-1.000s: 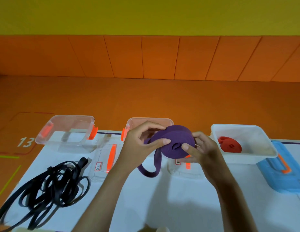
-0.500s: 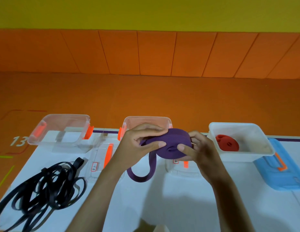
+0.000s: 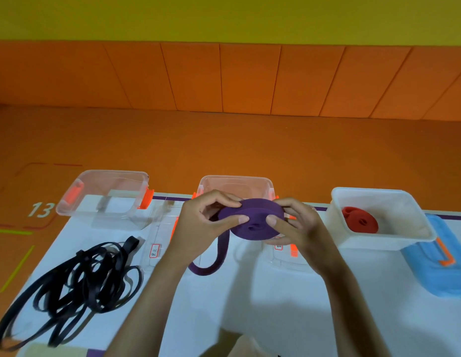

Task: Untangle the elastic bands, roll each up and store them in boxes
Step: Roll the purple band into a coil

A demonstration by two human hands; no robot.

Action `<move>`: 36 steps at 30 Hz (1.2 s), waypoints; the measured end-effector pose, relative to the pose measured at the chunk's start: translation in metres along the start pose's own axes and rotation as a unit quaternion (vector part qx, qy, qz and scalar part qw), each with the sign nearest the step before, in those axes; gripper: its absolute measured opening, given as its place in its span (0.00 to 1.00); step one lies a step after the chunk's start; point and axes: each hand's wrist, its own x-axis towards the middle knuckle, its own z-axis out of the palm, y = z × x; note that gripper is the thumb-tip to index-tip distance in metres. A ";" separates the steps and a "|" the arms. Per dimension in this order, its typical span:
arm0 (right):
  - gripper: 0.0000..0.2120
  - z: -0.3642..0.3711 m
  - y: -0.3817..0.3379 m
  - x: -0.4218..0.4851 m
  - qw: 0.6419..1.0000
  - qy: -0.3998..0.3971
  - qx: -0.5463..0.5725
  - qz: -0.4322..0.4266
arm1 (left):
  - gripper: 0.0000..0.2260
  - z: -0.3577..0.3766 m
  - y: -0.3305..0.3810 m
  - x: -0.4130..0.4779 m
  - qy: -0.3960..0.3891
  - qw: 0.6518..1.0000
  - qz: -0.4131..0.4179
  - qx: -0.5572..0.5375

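Both hands hold a purple elastic band [image 3: 252,220] wound into a thick roll, lifted above the table in front of the middle clear box [image 3: 235,182]. My left hand [image 3: 203,225] pinches the roll's left side with thumb and fingers. My right hand [image 3: 296,225] grips its right side, thumb on the front face. A loose purple tail [image 3: 211,261] hangs in a loop below. A tangled black band [image 3: 77,282] lies at the left. A rolled red band [image 3: 360,222] sits in the white box [image 3: 394,240].
An empty clear box [image 3: 103,194] with orange latches stands at the back left. Two clear lids [image 3: 159,240] [image 3: 288,253] lie flat on the white table. A blue lid [image 3: 440,264] rests at the right edge. Orange floor lies beyond.
The roll has been turned a little and the hanging purple tail has grown shorter. Both hands stay in about the same place on the roll.
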 end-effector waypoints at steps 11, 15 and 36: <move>0.12 0.021 -0.005 -0.012 0.999 0.008 0.045 -0.023 | 0.19 -0.030 0.009 -0.022 -0.028 1.000 0.000 -0.013; 0.17 0.018 -0.008 -0.019 0.997 -0.021 -0.071 -0.034 | 0.18 -0.040 0.010 -0.032 -0.020 1.000 -0.022 -0.004; 0.12 0.096 -0.027 -0.063 0.968 -0.017 -0.219 -0.123 | 0.15 -0.061 0.028 -0.077 -0.097 0.994 -0.041 -0.016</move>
